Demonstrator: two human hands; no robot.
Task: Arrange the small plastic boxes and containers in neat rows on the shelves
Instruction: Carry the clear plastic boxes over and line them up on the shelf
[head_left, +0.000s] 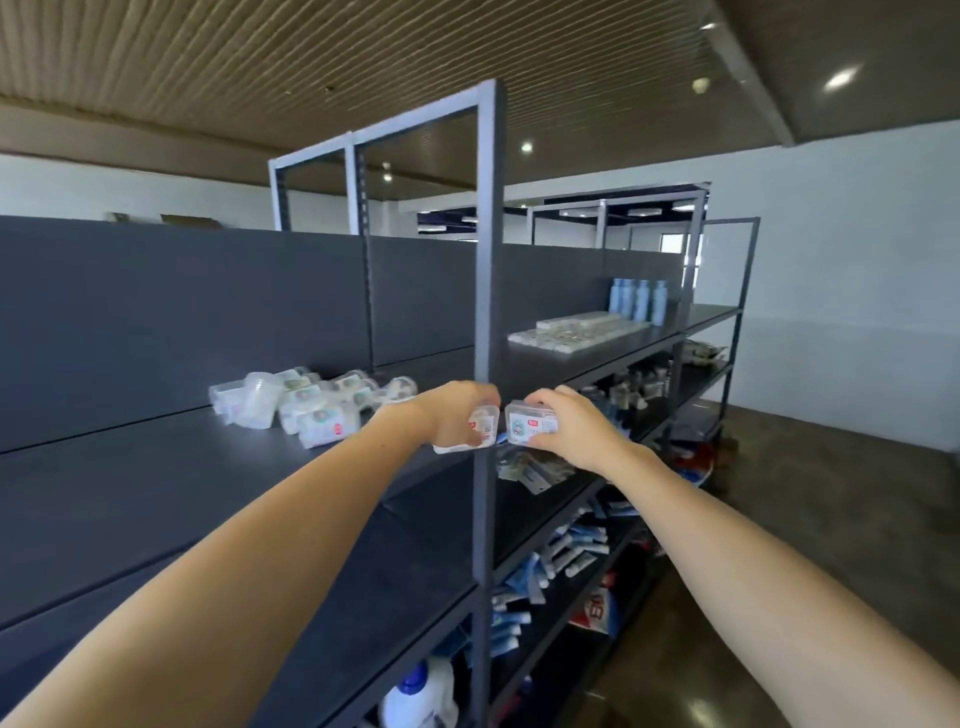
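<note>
So it's a long dark metal shelving unit (156, 519) running off to the right, with a tall grey upright post (488, 322) right in the middle of the view. The top shelf is the one that matters here. Lower shelves (561, 613) are stuffed with blue and white tubes and packets, plus a white jug with a blue cap (420, 693) down at the bottom.

Further along the top shelf, well apart from the hands, there's a flat block of small clear boxes laid in tidy rows (576, 330), and behind those a little group of pale blue bottles (638, 300) standing upright.

On the left part of the same shelf sits a loose pile of clear plastic containers (301, 405), all jumbled, some tipped over, not in any row.

Both arms reach out to the front edge of the top shelf, right at the post. The left hand (451, 414) has its grip curled round a small clear box with a white label (480, 423), held just at the shelf edge, left of the post. The right hand (569, 428) has thumb and fingers clamped on a second small labelled box (531, 423), just right of the post. The two boxes are near each other, post between them. Can't tell if either box is actually resting on the shelf.
</note>
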